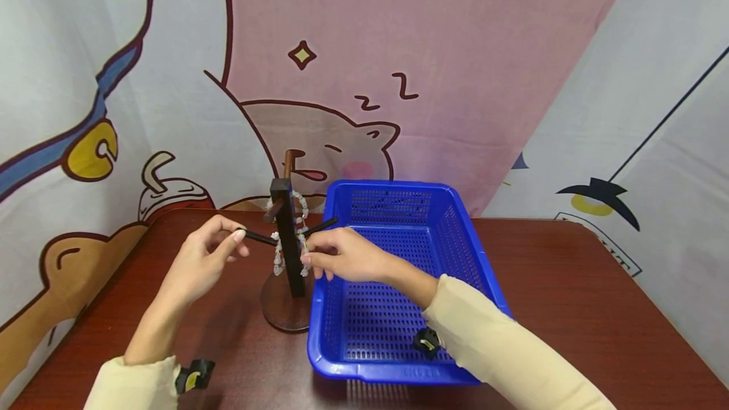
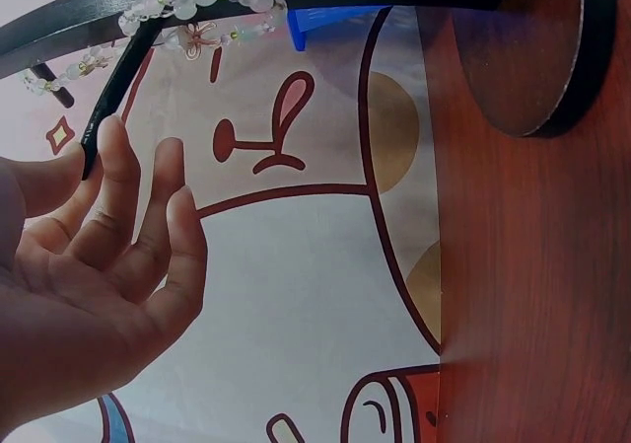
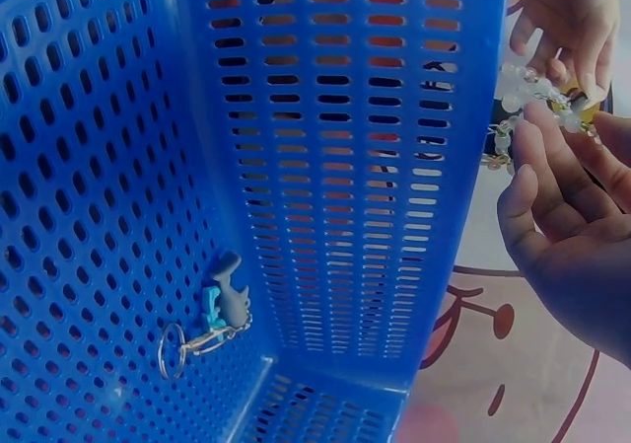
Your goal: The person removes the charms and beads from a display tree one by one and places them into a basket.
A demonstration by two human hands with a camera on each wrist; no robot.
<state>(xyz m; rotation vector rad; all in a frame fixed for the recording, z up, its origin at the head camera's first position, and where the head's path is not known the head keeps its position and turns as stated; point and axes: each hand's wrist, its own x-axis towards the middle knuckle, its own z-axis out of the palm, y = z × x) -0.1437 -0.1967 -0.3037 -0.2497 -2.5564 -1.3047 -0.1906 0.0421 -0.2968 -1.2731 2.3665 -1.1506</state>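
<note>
A dark display stand (image 1: 292,252) with a round base and several side pegs stands left of centre in the head view. With thumb and fingers, my left hand (image 1: 199,261) pinches the tip of its left peg (image 2: 120,93); the other fingers are loosely bent. A clear-beaded bracelet (image 2: 202,4) hangs on that peg, near the post. At the post's right side, my right hand (image 1: 350,257) pinches a second clear-beaded bracelet (image 1: 304,257) between thumb and finger. Another beaded bracelet (image 1: 302,203) hangs higher up. Fingers partly hide the held beads in the right wrist view.
A blue perforated basket (image 1: 484,258) stands right of the stand, its left rim close to the base, under my right forearm. Inside lies a keychain (image 3: 231,295) with a grey sea-animal figure and metal ring. Behind the brown table (image 1: 581,309) hangs a printed cloth (image 1: 455,49).
</note>
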